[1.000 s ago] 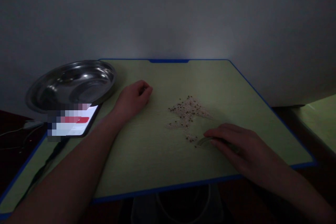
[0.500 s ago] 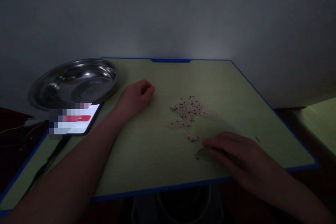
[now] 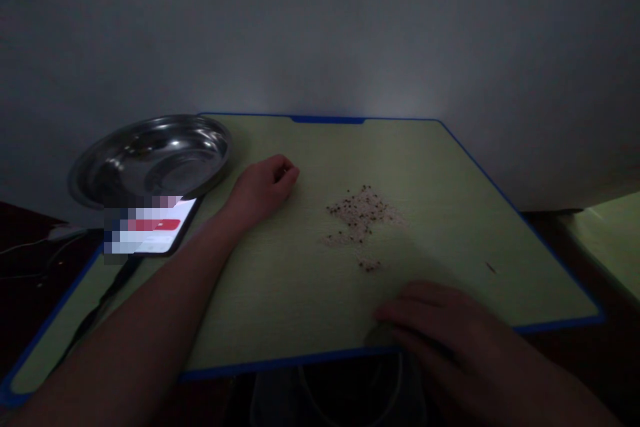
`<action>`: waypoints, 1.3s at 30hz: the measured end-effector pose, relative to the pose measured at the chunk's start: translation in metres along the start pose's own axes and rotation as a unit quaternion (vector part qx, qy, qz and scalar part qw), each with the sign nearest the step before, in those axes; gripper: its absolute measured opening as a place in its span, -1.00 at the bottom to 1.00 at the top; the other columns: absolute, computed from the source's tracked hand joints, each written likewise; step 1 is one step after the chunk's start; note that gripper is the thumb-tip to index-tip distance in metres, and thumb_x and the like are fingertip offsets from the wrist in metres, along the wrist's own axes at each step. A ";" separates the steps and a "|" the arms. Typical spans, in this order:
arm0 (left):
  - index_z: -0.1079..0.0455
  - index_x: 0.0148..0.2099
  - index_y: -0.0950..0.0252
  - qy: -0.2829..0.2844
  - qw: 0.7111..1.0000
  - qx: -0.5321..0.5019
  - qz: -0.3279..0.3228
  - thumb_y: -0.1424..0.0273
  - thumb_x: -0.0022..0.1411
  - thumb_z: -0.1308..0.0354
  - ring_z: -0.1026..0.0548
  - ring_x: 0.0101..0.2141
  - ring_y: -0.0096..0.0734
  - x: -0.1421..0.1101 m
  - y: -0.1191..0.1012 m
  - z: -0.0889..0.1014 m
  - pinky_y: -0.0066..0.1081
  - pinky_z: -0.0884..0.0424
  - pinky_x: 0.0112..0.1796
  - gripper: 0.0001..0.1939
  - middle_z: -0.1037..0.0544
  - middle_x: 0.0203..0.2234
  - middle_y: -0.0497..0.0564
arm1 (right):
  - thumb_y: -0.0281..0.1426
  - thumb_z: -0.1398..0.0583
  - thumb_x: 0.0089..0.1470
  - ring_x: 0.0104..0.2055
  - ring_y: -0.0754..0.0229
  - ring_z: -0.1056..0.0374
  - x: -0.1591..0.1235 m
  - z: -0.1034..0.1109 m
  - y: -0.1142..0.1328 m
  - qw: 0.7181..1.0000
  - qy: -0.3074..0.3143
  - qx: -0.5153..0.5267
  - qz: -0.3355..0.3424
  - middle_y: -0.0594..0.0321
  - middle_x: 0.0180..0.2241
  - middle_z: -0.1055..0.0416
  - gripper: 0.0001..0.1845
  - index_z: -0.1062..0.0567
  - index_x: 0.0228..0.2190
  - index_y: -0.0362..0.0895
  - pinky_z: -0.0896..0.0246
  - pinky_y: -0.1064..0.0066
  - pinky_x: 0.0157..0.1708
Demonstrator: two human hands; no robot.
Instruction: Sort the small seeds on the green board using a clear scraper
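Note:
My left hand [image 3: 264,188] rests on the light green table [image 3: 280,293] with its fingers curled in, and nothing shows in it. To its right lies a small heap of pale grains [image 3: 364,213] dotted with dark beans or seeds. A smaller patch of grains [image 3: 369,264] sits nearer to me. My right hand [image 3: 445,327] is low over the near table edge, thumb and fingers closed on a thin, rounded, see-through piece [image 3: 381,333]. Dim light and blur hide what kind of piece it is.
A wide steel basin [image 3: 150,160] stands at the back left, beside a lit phone or tablet [image 3: 170,233]. A dark cord or strap [image 3: 107,293] runs along the left side. Below the near edge is a dark bin [image 3: 350,387]. A small sliver [image 3: 491,267] lies at right.
My right hand has moved toward me with the see-through piece, from beside the grains to the near edge. A dark seed by the piece no longer shows. My left hand stays put.

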State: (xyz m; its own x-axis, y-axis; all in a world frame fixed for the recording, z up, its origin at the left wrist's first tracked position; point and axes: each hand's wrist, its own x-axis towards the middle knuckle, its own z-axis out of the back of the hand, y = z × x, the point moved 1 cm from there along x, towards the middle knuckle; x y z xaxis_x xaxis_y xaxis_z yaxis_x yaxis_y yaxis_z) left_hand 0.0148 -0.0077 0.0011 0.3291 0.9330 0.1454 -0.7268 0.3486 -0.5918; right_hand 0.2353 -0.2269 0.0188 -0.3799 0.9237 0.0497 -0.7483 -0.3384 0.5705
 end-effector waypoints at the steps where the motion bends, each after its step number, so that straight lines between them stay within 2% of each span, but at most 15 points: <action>1: -0.35 -0.35 0.26 0.001 1.000 0.001 -0.002 0.22 0.20 0.01 -0.38 -0.47 -0.38 0.000 0.000 0.000 -0.37 -0.19 -0.42 -0.76 -0.47 -0.55 -0.04 | -0.36 -0.07 0.24 -0.15 0.15 -0.48 0.000 0.003 -0.003 1.000 -0.010 -0.005 0.001 0.24 -0.16 -0.56 -0.74 -0.52 -0.12 0.05 -0.45 0.35 -0.23; 4: -0.35 -0.36 0.26 0.001 1.000 0.001 -0.004 0.23 0.20 0.01 -0.38 -0.47 -0.38 0.000 0.000 0.001 -0.38 -0.19 -0.43 -0.77 -0.46 -0.55 -0.04 | -0.35 -0.09 0.23 -0.19 0.18 -0.49 0.004 0.013 -0.021 0.997 -0.066 -0.019 -0.037 0.28 -0.20 -0.57 -0.77 -0.52 -0.14 0.04 -0.43 0.34 -0.22; 6: -0.34 -0.37 0.26 0.003 1.000 0.001 -0.006 0.23 0.19 0.01 -0.38 -0.47 -0.37 0.000 0.000 0.001 -0.38 -0.19 -0.43 -0.77 -0.46 -0.55 -0.03 | -0.32 -0.10 0.23 -0.19 0.16 -0.49 0.010 0.019 -0.036 0.991 -0.111 -0.021 -0.074 0.23 -0.20 -0.58 -0.78 -0.52 -0.16 -0.02 -0.43 0.30 -0.20; 10: -0.35 -0.36 0.25 0.010 1.000 0.002 0.000 0.21 0.19 0.02 -0.38 -0.48 -0.36 0.000 0.001 0.001 -0.37 -0.19 -0.43 -0.76 -0.46 -0.54 -0.02 | -0.31 -0.09 0.23 -0.17 0.11 -0.50 0.023 0.019 -0.054 0.989 -0.125 -0.021 -0.077 0.16 -0.19 -0.58 -0.76 -0.53 -0.16 -0.07 -0.42 0.23 -0.19; 18: -0.34 -0.37 0.25 0.014 1.000 0.000 0.003 0.22 0.18 0.02 -0.38 -0.48 -0.37 -0.001 -0.001 0.002 -0.37 -0.20 -0.44 -0.77 -0.46 -0.54 -0.02 | -0.35 -0.06 0.24 -0.23 0.19 -0.49 0.029 0.015 -0.036 0.997 -0.074 0.000 -0.037 0.22 -0.24 -0.57 -0.75 -0.53 -0.16 -0.03 -0.41 0.31 -0.25; 23: -0.35 -0.37 0.25 0.010 1.000 0.000 0.005 0.22 0.17 0.01 -0.37 -0.48 -0.38 0.000 -0.001 0.002 -0.38 -0.20 -0.45 -0.77 -0.47 -0.54 -0.02 | -0.32 -0.07 0.24 -0.23 0.15 -0.49 0.023 0.017 -0.036 0.995 -0.090 -0.005 -0.051 0.20 -0.24 -0.58 -0.74 -0.55 -0.18 -0.02 -0.41 0.28 -0.25; 32: -0.35 -0.36 0.25 0.014 1.000 0.006 0.007 0.23 0.18 0.01 -0.38 -0.48 -0.37 -0.001 -0.002 0.002 -0.37 -0.20 -0.44 -0.77 -0.47 -0.53 -0.02 | -0.35 -0.05 0.25 -0.24 0.21 -0.47 0.017 0.011 -0.029 0.997 -0.061 0.013 -0.048 0.26 -0.26 -0.56 -0.74 -0.52 -0.16 -0.01 -0.38 0.34 -0.26; 39: -0.37 -0.35 0.26 0.011 1.000 0.008 0.003 0.21 0.18 0.01 -0.39 -0.47 -0.34 -0.001 -0.001 0.001 -0.35 -0.20 -0.43 -0.75 -0.47 -0.54 -0.01 | -0.33 -0.08 0.23 -0.24 0.17 -0.48 0.015 0.012 -0.027 0.997 -0.061 0.012 -0.047 0.23 -0.26 -0.56 -0.75 -0.54 -0.16 0.00 -0.40 0.31 -0.27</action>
State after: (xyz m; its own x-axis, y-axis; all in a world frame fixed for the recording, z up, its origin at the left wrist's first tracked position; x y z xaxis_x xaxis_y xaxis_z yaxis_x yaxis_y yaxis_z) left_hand 0.0146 -0.0087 0.0028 0.3378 0.9328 0.1253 -0.7380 0.3452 -0.5798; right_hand 0.2567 -0.2020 0.0140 -0.2380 0.9667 0.0942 -0.7635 -0.2462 0.5971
